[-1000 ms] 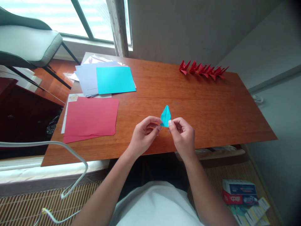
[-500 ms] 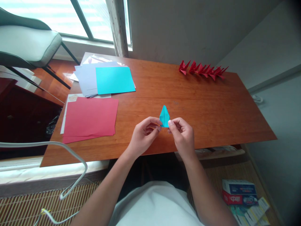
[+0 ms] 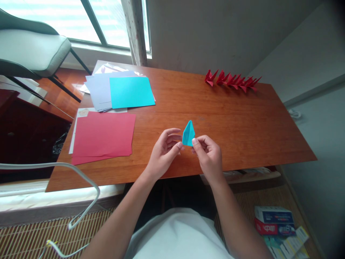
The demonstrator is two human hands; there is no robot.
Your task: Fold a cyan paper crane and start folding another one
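A small folded cyan paper piece (image 3: pixel 188 132), pointed at its top, stands upright just above the wooden table (image 3: pixel 242 126). My right hand (image 3: pixel 208 156) pinches its lower right corner between thumb and forefinger. My left hand (image 3: pixel 164 151) touches its lower left edge with the thumb tip, while its other fingers are raised and curled slightly apart. Both hands hover near the table's front edge, in the middle.
A stack of red sheets (image 3: pixel 104 135) lies at the left, with a cyan sheet (image 3: pixel 131 91) on pale lilac sheets (image 3: pixel 98 90) behind it. Several red folded cranes (image 3: pixel 231 80) line the far right. A chair (image 3: pixel 29 46), a white cable (image 3: pixel 81 187) and boxes (image 3: pixel 277 221) surround the table.
My left hand's fingers have lifted and spread a little off the cyan piece; only the thumb stays at it. The piece has tilted slightly left. My right hand keeps its pinch.
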